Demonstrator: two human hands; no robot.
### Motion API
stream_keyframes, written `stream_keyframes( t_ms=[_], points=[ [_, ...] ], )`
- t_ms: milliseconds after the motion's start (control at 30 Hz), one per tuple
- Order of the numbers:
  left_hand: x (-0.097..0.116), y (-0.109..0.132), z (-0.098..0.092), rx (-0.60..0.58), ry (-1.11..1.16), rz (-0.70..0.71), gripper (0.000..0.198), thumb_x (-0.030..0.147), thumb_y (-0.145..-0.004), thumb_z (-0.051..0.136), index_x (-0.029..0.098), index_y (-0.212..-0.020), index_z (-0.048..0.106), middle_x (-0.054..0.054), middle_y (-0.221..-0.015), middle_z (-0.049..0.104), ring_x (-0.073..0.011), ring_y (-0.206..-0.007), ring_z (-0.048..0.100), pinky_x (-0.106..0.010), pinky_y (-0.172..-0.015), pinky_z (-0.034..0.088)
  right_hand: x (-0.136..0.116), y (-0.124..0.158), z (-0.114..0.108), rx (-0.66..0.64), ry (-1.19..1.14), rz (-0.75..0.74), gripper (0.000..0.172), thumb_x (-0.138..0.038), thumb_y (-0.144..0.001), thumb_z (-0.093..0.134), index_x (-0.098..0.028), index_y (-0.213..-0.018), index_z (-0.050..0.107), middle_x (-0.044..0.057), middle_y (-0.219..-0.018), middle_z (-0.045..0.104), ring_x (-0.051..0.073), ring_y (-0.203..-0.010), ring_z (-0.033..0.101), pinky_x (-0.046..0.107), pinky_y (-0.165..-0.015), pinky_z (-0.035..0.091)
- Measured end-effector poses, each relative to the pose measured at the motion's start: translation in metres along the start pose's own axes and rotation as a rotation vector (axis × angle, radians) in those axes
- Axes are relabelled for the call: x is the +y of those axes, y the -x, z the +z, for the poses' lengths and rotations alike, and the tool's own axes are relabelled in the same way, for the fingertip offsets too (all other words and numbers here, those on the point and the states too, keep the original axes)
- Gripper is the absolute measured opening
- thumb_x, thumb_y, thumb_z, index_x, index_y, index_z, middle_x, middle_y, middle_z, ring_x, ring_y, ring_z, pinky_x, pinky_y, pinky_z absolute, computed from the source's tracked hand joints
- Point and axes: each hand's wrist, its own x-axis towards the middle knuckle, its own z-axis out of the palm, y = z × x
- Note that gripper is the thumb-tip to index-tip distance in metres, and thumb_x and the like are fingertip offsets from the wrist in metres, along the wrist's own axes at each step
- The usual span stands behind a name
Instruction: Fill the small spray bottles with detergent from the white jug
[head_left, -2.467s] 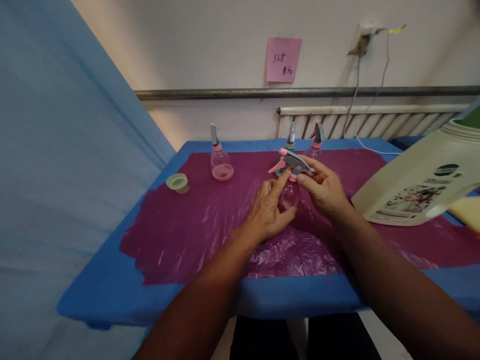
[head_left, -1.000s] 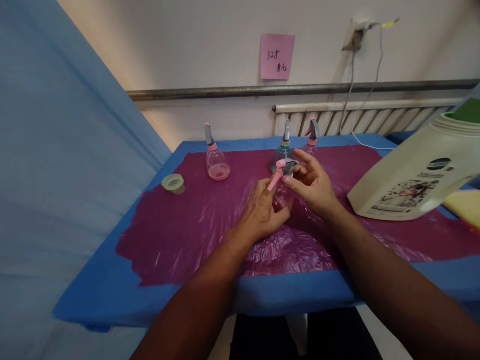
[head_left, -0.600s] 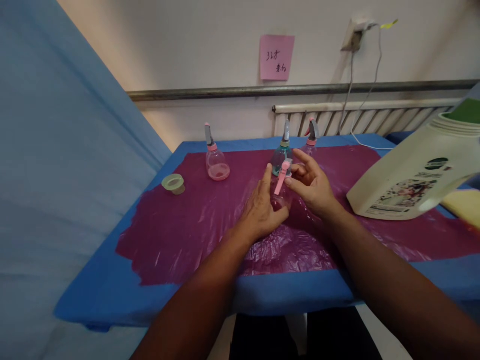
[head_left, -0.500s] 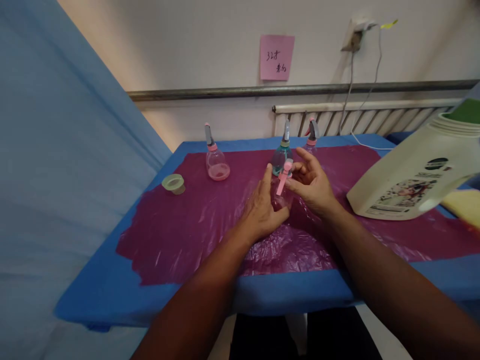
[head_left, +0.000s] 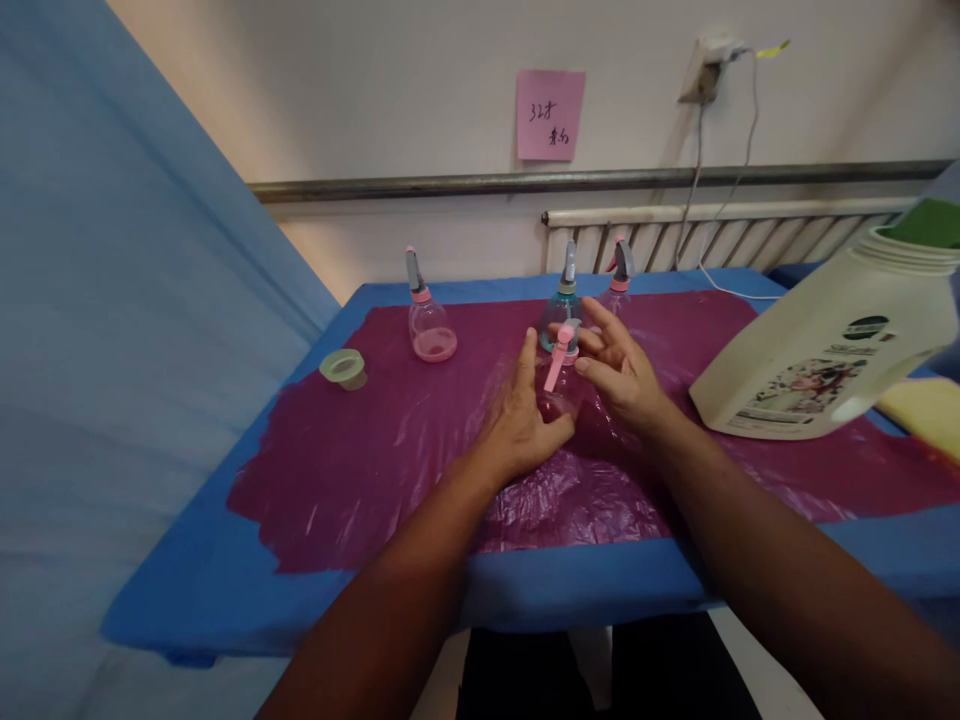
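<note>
A small clear spray bottle (head_left: 556, 405) with a pink trigger and collar stands upright on the purple plastic sheet. My left hand (head_left: 521, 420) is curled round its body, thumb in front and index finger raised along the side. Just right of the spray head, my right hand (head_left: 622, 365) has its fingers spread, the thumb tip close to the collar and a finger reaching behind the head. Whether those fingertips touch it I cannot tell. Right behind stands a teal spray bottle (head_left: 553, 312), partly covered by the hand and the nearer bottle.
A spray bottle with pink liquid (head_left: 435, 343) stands at the left, near a pale green cup (head_left: 343, 366). Another pink-collared spray bottle (head_left: 619, 275) is at the back. A large cream jug (head_left: 810, 350) with a green cap leans at the right, near a yellow cloth (head_left: 926, 415).
My right hand's fingers have loosened and spread around the spray head, with the thumb drawn slightly off it. The pink trigger has turned slightly. My left hand stays on the bottle.
</note>
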Motion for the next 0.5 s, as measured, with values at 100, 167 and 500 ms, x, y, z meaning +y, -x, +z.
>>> stream_keyframes(
  t_ms=[100,167,500],
  points=[
    [-0.001,0.0,0.0,0.002,-0.001,-0.009,0.132,0.025,-0.091,0.087,0.034,-0.189,-0.001,-0.021,-0.184,0.048,-0.041,-0.147,0.07,-0.063,-0.119,0.061,-0.001,0.001,0.002,0.009,-0.009,0.038,0.099,-0.062,-0.089,0.094,-0.042,-0.173,0.047,0.006,-0.13,0.083,0.033,-0.129,0.079,0.058,-0.116,0.065],
    [0.0,0.0,0.0,0.0,-0.002,-0.008,0.131,0.024,-0.091,0.086,0.034,-0.189,-0.001,-0.021,-0.186,0.046,-0.041,-0.148,0.07,-0.062,-0.119,0.062,0.0,0.002,0.002,0.017,-0.026,0.03,0.1,-0.059,-0.085,0.098,-0.041,-0.17,0.049,0.005,-0.128,0.083,0.032,-0.127,0.079,0.056,-0.116,0.065],
    [-0.003,0.0,0.004,0.063,-0.034,0.047,0.113,0.024,-0.097,0.079,0.032,-0.186,0.011,-0.02,-0.183,0.046,-0.0398,-0.168,0.051,-0.07,-0.136,0.046,-0.011,-0.005,-0.003,0.264,0.042,-0.049,0.075,-0.051,-0.071,0.11,-0.035,-0.135,0.074,0.004,-0.123,0.083,0.029,-0.112,0.079,0.05,-0.104,0.067]
  ],
)
